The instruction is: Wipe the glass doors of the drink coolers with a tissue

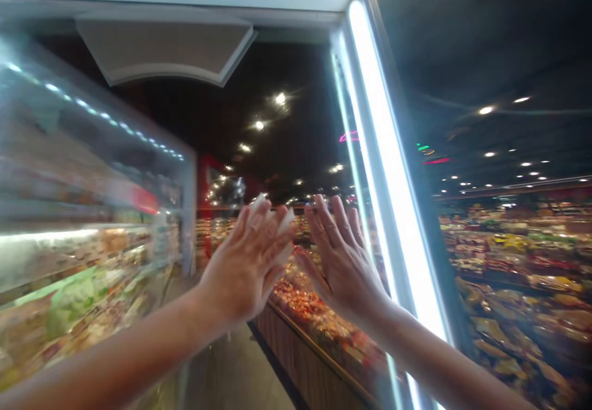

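Observation:
Both of my arms reach forward to a glass door (296,120) of a lit display case. My left hand (245,259) lies flat against the glass with its fingers together, pressing a white cloth (285,220) under the palm. Only the cloth's edges show past the fingertips. My right hand (340,256) is just beside it, flat on the glass with its fingers stretched upward and nothing in it. The two hands nearly touch at the thumbs.
A bright vertical light strip (393,169) on the door frame runs just right of my right hand. Blurred shelves of packaged food (78,287) fill the left. Produce displays (518,274) spread on the right. A wooden-sided counter (305,354) and an aisle floor lie below.

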Motion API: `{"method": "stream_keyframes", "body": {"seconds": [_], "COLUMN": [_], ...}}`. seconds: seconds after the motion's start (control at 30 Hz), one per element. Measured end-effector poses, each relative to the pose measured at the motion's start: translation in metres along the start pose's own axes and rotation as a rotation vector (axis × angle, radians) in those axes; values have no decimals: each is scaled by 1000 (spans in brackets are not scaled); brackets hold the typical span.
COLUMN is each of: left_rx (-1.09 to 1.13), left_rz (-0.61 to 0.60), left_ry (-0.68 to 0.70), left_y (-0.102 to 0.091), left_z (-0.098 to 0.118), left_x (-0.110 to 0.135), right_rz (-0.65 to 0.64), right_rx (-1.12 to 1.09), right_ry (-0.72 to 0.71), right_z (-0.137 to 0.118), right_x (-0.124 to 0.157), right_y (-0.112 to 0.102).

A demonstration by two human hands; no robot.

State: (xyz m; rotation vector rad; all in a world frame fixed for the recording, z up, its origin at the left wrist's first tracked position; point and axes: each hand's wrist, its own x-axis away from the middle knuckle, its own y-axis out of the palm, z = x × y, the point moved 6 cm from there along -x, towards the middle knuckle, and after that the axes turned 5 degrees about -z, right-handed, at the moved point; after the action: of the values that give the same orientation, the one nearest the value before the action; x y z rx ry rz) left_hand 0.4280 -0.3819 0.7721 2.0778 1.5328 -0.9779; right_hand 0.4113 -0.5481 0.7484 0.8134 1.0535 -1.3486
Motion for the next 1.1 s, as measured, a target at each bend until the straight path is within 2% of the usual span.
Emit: {"method": "stream_keyframes", "body": {"seconds": [0.07, 0.1, 0.2, 0.23, 0.3, 0.4, 0.43, 0.5, 0.6, 0.63, 0.7, 0.8, 0.87, 0.9, 1.0, 1.03, 1.07, 1.1], "left_rx": [2, 1, -1, -3, -10, -5, -9, -27, -67, -73, -70, -38, -40, -53, -92, -94, -92, -86], "left_rz": [-34, -35, 15, 33, 48, -34, -62, -67, 3, 14, 4, -94, -133, -122, -44, -31, -27, -31], "left_ry": [54, 31, -175, -242, -304, -212, -188, -223, -392, -433, -462, -385, -348, -363, -508, -548, -575, -584], "left_y": [-1, -3, -13, -16, -21, -22, -23, -28, -43, -47, -51, -48, -48, -50, -60, -63, -64, -65], "left_z": [-2, -12, -57, -66, -64, -38, -37, -59, -114, -124, -120, -86, -86, -98, -156, -167, -171, -166], "left_x": [8, 10, 17, 23, 41, 75, 85, 99, 114, 120, 137, 166, 180, 183, 188, 190, 195, 203], "right_rz": [-4, 0, 17, 24, 34, 34, 32, 36, 47, 46, 37, 31, 40, 46, 66, 68, 68, 64], "right_rx": [1, -1, -17, -32, -76, -137, -144, -138, -115, -115, -121, -139, -146, -148, -158, -165, -172, -178], "right_ry": [-42, -60, -74, -66, -52, -90, -104, -113, -81, -68, -45, -43, -47, -45, -22, -12, -3, 3], "right_z": [-15, -23, -47, -55, -71, -94, -100, -106, -110, -114, -126, -153, -171, -177, -193, -197, -203, -209], "right_x": [-7, -11, -22, -24, -27, -27, -27, -24, -20, -18, -14, -11, -12, -14, -20, -21, -22, -22], "right_y": [3, 4, 8, 9, 12, 16, 17, 18, 17, 17, 20, 27, 31, 32, 36, 38, 39, 41]}}
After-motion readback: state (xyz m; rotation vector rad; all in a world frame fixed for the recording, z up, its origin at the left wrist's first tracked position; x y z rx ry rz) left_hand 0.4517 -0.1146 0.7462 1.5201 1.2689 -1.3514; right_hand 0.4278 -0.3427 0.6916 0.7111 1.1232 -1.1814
